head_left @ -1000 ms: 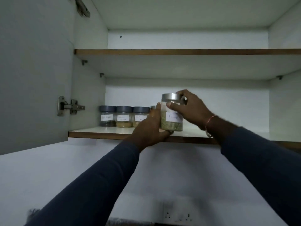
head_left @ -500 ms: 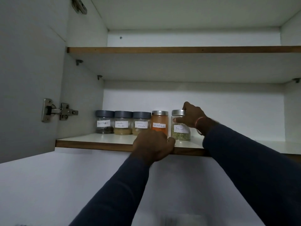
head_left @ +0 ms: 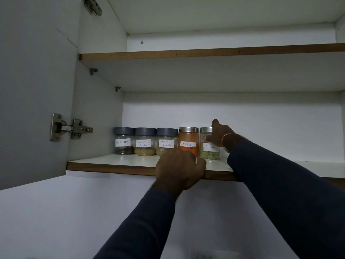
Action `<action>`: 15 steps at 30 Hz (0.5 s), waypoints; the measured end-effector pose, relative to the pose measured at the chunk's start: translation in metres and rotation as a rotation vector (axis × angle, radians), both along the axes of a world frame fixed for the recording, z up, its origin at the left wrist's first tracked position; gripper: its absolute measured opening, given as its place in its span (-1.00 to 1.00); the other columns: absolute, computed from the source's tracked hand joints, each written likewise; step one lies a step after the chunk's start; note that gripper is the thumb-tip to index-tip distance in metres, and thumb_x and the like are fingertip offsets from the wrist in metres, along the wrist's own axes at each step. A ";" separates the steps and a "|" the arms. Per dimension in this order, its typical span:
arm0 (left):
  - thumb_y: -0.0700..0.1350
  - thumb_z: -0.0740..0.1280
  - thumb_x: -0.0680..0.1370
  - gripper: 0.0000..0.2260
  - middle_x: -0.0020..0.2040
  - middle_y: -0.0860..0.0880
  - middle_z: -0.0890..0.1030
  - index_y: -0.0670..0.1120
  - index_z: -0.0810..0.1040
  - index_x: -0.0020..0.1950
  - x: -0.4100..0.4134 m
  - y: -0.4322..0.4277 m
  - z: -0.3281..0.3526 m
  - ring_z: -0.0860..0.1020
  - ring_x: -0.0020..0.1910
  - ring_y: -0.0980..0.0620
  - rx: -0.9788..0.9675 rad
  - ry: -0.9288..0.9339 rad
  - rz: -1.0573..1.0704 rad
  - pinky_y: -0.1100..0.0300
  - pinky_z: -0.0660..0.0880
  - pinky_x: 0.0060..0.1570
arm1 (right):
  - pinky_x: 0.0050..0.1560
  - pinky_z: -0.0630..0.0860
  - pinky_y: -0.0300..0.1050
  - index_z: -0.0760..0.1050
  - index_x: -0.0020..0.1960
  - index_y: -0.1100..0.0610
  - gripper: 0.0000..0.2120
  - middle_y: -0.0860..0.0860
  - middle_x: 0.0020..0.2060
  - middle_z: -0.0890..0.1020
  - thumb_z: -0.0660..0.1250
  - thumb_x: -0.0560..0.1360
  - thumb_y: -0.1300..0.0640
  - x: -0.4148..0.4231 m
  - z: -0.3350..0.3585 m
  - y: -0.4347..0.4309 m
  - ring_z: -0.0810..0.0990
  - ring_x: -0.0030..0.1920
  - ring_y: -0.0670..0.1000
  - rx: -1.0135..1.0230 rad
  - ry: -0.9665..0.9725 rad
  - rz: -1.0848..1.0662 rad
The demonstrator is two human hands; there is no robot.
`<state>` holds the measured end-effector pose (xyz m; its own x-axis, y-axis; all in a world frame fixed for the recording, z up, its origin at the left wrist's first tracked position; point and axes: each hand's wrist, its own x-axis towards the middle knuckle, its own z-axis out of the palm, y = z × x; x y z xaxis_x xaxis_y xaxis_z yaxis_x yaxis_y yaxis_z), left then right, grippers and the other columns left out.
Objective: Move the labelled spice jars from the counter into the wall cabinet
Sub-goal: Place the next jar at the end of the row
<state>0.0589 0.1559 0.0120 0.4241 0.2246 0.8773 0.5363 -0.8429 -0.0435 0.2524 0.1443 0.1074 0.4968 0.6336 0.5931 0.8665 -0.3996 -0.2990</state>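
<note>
Lower cabinet shelf (head_left: pixel 112 160): five jars in a row. Fennel jar (head_left: pixel 209 146) stands rightmost, beside the red chilli powder jar (head_left: pixel 188 141). Right hand (head_left: pixel 220 135) grips its right side; nudge it flush, label forward, let go gently. Left hand (head_left: pixel 180 170) curled on the shelf edge, holding nothing.

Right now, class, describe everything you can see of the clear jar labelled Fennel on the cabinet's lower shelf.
The clear glass jar with a silver metal lid and a white handwritten "Fennel" label stands upright at the right end of a row of five, close beside the orange red chilli powder jar. Greenish-brown seeds fill its lowest part. It rests on the white lower shelf with a brown edge. The right hand grips its right side and lid.
</note>
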 end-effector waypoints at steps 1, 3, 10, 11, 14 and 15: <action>0.18 -0.03 0.48 -0.53 -0.43 -0.03 0.50 -0.07 0.48 -0.39 0.000 0.000 0.000 0.49 -0.40 0.01 0.003 -0.002 0.000 0.21 0.40 -0.38 | -0.09 0.50 -0.01 0.26 0.27 0.17 -0.48 0.18 0.08 0.60 0.40 0.48 -0.04 0.002 -0.001 0.000 0.60 0.03 0.19 -0.001 -0.003 0.005; 0.17 -0.03 0.48 -0.53 -0.43 -0.03 0.50 -0.07 0.47 -0.40 0.000 0.000 0.000 0.47 -0.41 0.01 0.005 -0.003 0.003 0.22 0.37 -0.39 | -0.10 0.49 -0.02 0.28 0.26 0.16 -0.53 0.18 0.07 0.59 0.36 0.51 -0.05 0.004 -0.003 0.000 0.59 0.00 0.18 0.005 0.000 0.017; 0.13 0.00 0.50 -0.59 -0.45 -0.04 0.47 -0.04 0.36 -0.45 0.000 0.000 0.000 0.47 -0.41 -0.02 -0.003 -0.001 -0.011 0.21 0.41 -0.37 | -0.03 0.49 0.03 0.27 0.29 0.18 -0.67 0.17 -0.03 0.58 0.23 0.60 0.08 0.007 -0.007 0.001 0.56 -0.05 0.15 -0.009 0.035 0.051; 0.12 0.01 0.50 -0.59 -0.44 -0.04 0.47 -0.04 0.37 -0.44 0.000 0.000 0.000 0.48 -0.40 -0.03 0.001 -0.009 -0.009 0.20 0.42 -0.37 | -0.05 0.48 0.02 0.27 0.30 0.18 -0.67 0.16 -0.05 0.57 0.23 0.60 0.11 0.008 -0.008 0.001 0.56 -0.05 0.15 -0.019 0.042 0.050; 0.12 0.01 0.50 -0.59 -0.44 -0.04 0.49 -0.05 0.41 -0.43 0.000 -0.001 0.000 0.48 -0.41 -0.03 -0.009 -0.015 -0.020 0.21 0.42 -0.38 | -0.01 0.52 0.04 0.25 0.32 0.17 -0.65 0.19 0.04 0.60 0.24 0.58 0.18 0.009 -0.008 0.002 0.59 0.02 0.18 -0.038 0.057 0.049; 0.12 0.01 0.50 -0.59 -0.45 -0.04 0.48 -0.05 0.40 -0.44 0.000 -0.001 0.000 0.48 -0.41 -0.03 -0.011 -0.015 -0.022 0.22 0.40 -0.38 | 0.01 0.52 0.05 0.24 0.33 0.16 -0.65 0.21 0.06 0.59 0.23 0.58 0.17 0.009 -0.008 0.002 0.59 0.03 0.19 -0.038 0.064 0.052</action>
